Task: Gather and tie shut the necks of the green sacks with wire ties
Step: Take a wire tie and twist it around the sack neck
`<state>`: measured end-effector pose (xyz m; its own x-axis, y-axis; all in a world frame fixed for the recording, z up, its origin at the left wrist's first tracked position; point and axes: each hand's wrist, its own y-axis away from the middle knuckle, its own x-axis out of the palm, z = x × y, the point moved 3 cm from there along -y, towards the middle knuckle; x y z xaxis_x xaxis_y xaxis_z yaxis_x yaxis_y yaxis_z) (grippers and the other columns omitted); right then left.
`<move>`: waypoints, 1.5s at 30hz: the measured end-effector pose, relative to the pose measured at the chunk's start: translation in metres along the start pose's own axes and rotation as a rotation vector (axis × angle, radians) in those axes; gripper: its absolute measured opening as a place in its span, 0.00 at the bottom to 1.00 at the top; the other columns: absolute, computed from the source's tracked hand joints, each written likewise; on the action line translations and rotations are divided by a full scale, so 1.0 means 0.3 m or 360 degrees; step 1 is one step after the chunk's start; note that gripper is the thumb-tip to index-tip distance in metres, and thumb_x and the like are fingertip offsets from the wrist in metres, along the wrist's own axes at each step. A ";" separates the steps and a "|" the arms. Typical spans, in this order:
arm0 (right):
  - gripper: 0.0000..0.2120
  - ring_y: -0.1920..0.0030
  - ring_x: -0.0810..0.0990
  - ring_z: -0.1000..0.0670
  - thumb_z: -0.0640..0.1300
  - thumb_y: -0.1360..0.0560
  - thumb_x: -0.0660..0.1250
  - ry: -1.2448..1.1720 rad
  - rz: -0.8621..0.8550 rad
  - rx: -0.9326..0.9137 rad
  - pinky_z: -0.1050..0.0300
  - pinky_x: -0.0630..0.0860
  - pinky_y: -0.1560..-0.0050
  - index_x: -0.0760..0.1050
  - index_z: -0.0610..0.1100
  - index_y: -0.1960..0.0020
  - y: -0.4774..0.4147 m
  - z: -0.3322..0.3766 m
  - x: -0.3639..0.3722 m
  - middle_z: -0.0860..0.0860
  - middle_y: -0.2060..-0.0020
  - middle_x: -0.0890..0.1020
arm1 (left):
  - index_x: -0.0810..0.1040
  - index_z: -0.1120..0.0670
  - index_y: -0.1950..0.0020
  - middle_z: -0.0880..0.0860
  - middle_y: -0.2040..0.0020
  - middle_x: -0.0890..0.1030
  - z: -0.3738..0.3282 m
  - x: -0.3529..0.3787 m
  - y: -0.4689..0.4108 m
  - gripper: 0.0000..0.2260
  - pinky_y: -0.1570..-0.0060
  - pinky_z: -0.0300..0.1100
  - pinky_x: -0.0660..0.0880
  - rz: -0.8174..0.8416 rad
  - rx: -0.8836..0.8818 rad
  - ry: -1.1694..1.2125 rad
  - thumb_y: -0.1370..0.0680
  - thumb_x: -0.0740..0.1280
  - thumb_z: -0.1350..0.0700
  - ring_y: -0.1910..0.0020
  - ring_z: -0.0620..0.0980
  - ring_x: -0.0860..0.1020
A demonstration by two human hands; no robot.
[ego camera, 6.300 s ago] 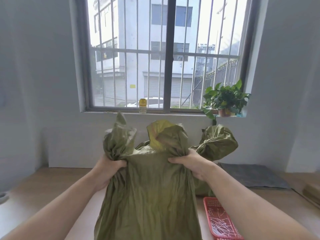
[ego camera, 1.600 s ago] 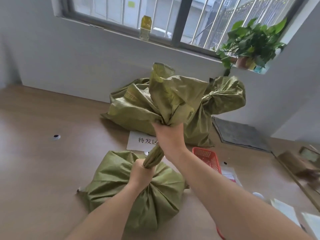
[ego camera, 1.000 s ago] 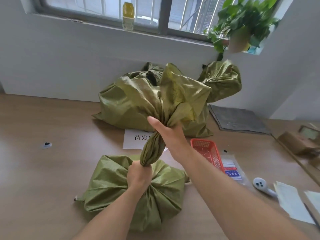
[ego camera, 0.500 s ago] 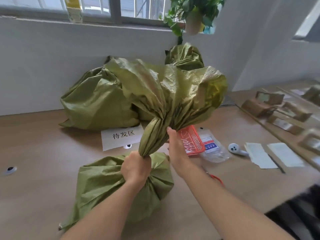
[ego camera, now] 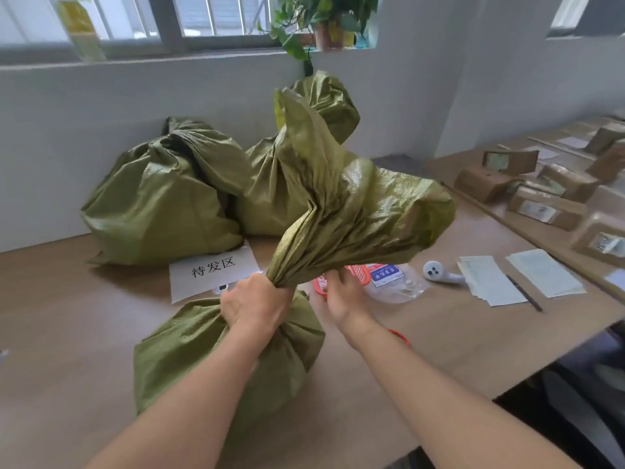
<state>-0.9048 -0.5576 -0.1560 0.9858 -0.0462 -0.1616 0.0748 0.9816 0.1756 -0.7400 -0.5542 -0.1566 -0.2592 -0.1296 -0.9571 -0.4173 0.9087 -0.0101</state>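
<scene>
A filled green sack [ego camera: 189, 353] lies on the wooden table in front of me. My left hand [ego camera: 255, 306] is clenched around its gathered neck, and the loose top [ego camera: 355, 211] fans out above to the right. My right hand [ego camera: 341, 296] is off the sack, fingers apart, at the near end of a red basket [ego camera: 360, 270] that is mostly hidden behind the sack top. Any wire ties in it are hidden. Two more green sacks [ego camera: 162, 204] [ego camera: 280, 184] stand against the wall behind.
A white paper sign [ego camera: 209, 269] lies between the sacks. Right of the basket are a clear plastic bag [ego camera: 392, 282], a white handheld device [ego camera: 438, 272], paper sheets [ego camera: 487, 279] and a pen. Brown parcels [ego camera: 544, 204] fill a second table to the right. A potted plant [ego camera: 324, 25] sits on the sill.
My right hand has let go of the sack's neck and moved down right to the red basket. My left hand keeps its grip. The view has swung right.
</scene>
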 end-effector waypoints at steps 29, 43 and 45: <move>0.12 0.41 0.83 0.41 0.44 0.23 0.66 0.0713 0.0034 0.0327 0.51 0.79 0.42 0.86 0.45 0.45 -0.591 -0.589 -0.538 0.45 0.45 0.87 | 0.71 0.51 0.62 0.53 0.57 0.80 -0.429 0.239 -0.068 0.12 0.35 0.51 0.68 0.0094 -0.0332 -0.0459 0.23 0.59 0.46 0.57 0.55 0.71; 0.17 0.36 0.78 0.38 0.43 0.20 0.62 0.1614 -0.0026 0.0217 0.48 0.73 0.36 0.80 0.39 0.35 -0.806 -0.854 -0.597 0.44 0.30 0.74 | 0.76 0.54 0.56 0.53 0.62 0.76 -0.386 0.341 -0.131 0.12 0.43 0.52 0.75 0.0098 -0.0417 -0.0493 0.23 0.60 0.47 0.59 0.57 0.74; 0.18 0.35 0.76 0.38 0.42 0.21 0.61 0.1630 -0.0011 0.0209 0.48 0.72 0.35 0.79 0.39 0.35 -0.823 -0.868 -0.588 0.44 0.30 0.73 | 0.77 0.55 0.55 0.55 0.59 0.79 -0.370 0.349 -0.141 0.14 0.45 0.52 0.76 0.0088 -0.0439 -0.0452 0.23 0.60 0.46 0.59 0.58 0.75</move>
<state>-1.1365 -0.7434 -0.4239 0.3889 0.1887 -0.9017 0.1563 0.9511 0.2664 -0.8461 -0.6503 -0.2243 -0.0527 0.0667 -0.9964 -0.6379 0.7654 0.0849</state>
